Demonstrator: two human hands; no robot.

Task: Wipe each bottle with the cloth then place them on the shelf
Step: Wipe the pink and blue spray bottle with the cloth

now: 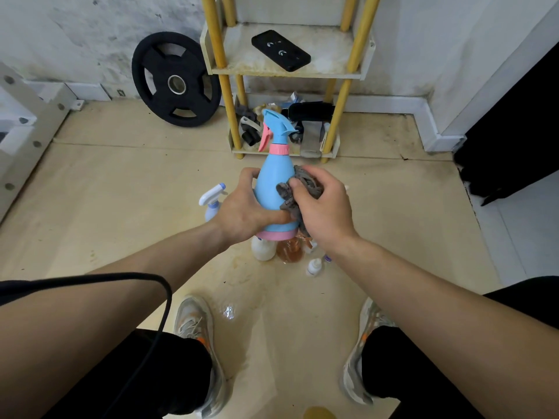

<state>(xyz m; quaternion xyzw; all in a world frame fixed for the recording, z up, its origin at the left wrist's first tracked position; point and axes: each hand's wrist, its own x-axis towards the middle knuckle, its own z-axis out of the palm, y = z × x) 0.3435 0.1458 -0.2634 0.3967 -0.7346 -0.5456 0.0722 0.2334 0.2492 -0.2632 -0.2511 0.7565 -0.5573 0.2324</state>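
Above the floor bottles, the left hand (246,204) grips the blue spray bottle (276,189) upright. The right hand (323,207) holds the grey cloth (298,192) on it; rub all around, holding tight.

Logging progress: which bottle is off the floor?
The light-blue plastic spray bottle with the pink trigger: left hand grips it, right hand presses the grey cloth on it. The others sit on the floor.
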